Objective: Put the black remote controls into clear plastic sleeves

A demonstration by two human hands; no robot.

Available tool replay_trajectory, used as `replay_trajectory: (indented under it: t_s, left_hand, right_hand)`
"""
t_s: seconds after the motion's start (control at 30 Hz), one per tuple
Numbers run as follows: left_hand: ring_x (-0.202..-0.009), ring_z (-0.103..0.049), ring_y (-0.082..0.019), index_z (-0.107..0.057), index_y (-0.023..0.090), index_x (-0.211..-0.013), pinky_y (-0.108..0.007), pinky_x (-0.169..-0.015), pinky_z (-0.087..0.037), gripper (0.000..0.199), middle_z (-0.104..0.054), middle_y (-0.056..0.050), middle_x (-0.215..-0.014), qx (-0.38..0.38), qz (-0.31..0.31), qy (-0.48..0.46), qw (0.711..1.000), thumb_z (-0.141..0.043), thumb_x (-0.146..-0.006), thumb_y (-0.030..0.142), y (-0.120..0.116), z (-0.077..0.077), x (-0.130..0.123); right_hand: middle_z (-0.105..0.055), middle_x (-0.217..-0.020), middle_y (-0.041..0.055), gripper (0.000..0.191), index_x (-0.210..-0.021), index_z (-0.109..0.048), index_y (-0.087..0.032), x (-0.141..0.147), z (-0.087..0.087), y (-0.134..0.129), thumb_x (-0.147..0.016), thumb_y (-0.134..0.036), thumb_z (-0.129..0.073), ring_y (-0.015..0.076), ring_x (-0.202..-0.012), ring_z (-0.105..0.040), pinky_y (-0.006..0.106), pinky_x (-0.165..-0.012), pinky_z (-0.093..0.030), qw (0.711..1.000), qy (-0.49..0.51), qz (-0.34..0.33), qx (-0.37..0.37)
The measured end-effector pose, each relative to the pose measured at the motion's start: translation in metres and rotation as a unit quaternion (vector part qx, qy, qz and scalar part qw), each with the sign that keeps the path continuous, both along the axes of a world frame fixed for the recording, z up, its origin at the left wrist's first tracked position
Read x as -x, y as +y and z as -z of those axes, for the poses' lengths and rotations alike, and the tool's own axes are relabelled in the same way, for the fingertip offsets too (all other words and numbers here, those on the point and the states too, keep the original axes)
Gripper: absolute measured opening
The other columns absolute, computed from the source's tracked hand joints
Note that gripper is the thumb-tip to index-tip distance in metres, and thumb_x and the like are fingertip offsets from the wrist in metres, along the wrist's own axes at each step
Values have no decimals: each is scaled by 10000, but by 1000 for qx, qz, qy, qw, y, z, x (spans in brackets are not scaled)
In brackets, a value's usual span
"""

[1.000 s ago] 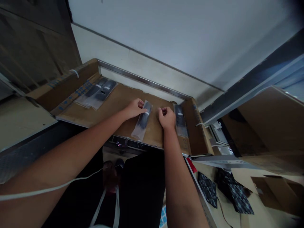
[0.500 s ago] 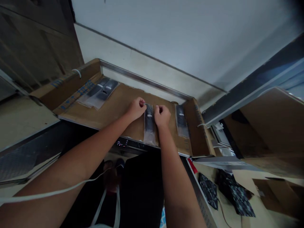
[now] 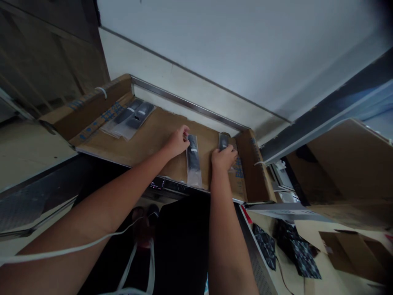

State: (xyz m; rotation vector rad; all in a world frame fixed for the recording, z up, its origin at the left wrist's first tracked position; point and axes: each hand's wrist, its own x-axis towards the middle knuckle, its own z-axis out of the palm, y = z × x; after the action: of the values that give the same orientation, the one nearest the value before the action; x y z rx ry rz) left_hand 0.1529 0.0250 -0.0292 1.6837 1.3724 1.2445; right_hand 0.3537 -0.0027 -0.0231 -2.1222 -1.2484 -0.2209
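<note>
"Feed's up on your end? List it."

"I have one cardboard-lined desk [image 3: 166, 119]. Middle clear bag [image 3: 193, 162], dark white-banded contents: flat, running from the near edge toward the far edge. Half a second or so back it was much the same; a second ago it slanted."

"Hands?"

"Left hand [image 3: 178, 141]: fingers curled at that bag's far left corner; whether film is pinched, I cannot tell. Right hand [image 3: 225, 157]: gone from beside the middle bag, now closed over the right-hand bag [image 3: 223, 140], apparently gripping its middle. That bag lies farther from the desk's right edge than before."

"Meaning?"

"My reading: the middle bag is straightened, and the handling has passed to the right-hand one."

"Remaining stock?"

"Two similar bags [image 3: 133, 122], side by side, far left corner, unmoved."
</note>
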Motion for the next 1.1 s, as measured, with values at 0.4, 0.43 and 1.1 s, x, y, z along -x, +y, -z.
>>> replay_trajectory:
  t_s: [0.4,0.43,1.1]
  left_hand:
    - [-940,-616,-156,-495,216,-979,-292,-876,-496,248,-630,-54,-1021,-26,-180,-159,970,-543,-801,51,26,2,17]
    - [-936,-613,-151,-495,213,-955,-283,-869,-495,236,-630,-50,-1005,-30,-173,-152,973,-544,-793,48,26,3,17]
    - [-649,-553,-146,-504,218,-692,-272,-661,-476,459,-553,-11,-659,-64,-76,-122,988,-364,-1037,486,5,-7,16]
  right_hand:
    - [-617,-1121,247,384,-944,-672,-98,16,5,2,-783,-445,-651,359,-1111,-548,508,-1042,-403,983,-34,-179,19]
    - [-633,-1082,233,376,-932,-667,-106,16,4,1,-773,-447,-661,351,-1077,-564,500,-1017,-420,982,-35,-183,20]
    - [-654,-741,32,365,-914,-611,-232,41,-12,-16,-798,-576,-647,218,-670,-579,315,-656,-413,945,-41,-325,14]
